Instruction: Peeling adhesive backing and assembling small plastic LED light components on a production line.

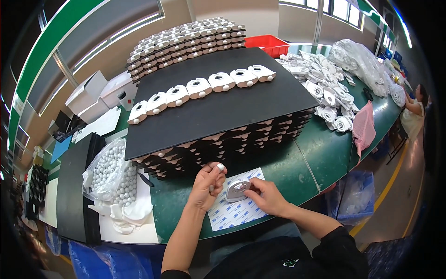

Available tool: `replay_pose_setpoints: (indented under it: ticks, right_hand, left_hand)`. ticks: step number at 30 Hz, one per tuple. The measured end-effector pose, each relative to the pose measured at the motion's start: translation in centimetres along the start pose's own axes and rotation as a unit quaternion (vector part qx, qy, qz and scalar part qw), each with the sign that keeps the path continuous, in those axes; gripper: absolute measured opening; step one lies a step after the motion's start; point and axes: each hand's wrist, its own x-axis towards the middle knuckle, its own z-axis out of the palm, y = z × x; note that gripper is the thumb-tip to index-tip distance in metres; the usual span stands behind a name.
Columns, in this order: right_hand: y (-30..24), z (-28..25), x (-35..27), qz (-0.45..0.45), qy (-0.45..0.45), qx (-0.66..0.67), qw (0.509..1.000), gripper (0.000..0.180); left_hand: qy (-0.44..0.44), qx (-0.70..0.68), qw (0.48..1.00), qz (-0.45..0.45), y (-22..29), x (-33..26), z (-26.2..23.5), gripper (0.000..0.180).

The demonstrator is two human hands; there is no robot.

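Observation:
Pinched between thumb and forefinger of my left hand [206, 187] is a small white ball [220, 166]. Something pale, perhaps another ball, shows under its curled fingers. My right hand [268, 197] grips the edge of a rounded plastic part [236, 195] with a ring-shaped opening, tilted up. The part is just above a white sheet with blue print [237, 219] at the table's near edge. Beyond my hands, a row of similar white parts [198, 87], each with a white ball at its front, lies on a black board [195, 121].
That board tops a stack of boards with parts between them. On the left sits a clear bag of white balls [109, 169]; on the right, a heap of loose white parts [320, 81] and a pink cloth [364, 125]. A red bin [267, 44] stands behind. Another person [416, 109] is far right.

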Motion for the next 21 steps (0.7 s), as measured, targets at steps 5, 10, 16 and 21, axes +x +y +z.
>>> replay_pose_setpoints:
  ticks: [5, 10, 16, 21]
  right_hand:
    - [0.31, 0.2, -0.07, -0.078, 0.04, -0.06, 0.994, 0.01]
    - [0.66, 0.15, -0.35, -0.037, 0.066, 0.008, 0.997, 0.011]
    - [0.45, 0.4, -0.13, -0.169, 0.034, -0.13, 0.976, 0.017]
    - [0.57, 0.34, -0.06, -0.155, -0.001, -0.099, 0.983, 0.016]
  left_hand:
    - [0.002, 0.005, 1.0, -0.003, 0.04, -0.11, 0.17, 0.015]
    - [0.006, 0.003, 1.0, 0.004, -0.06, -0.12, 0.24, 0.022]
    - [0.004, 0.01, 1.0, 0.008, -0.17, 0.03, 0.03, 0.025]
    - [0.008, 0.019, 1.0, 0.011, -0.18, 0.06, 0.1, 0.024]
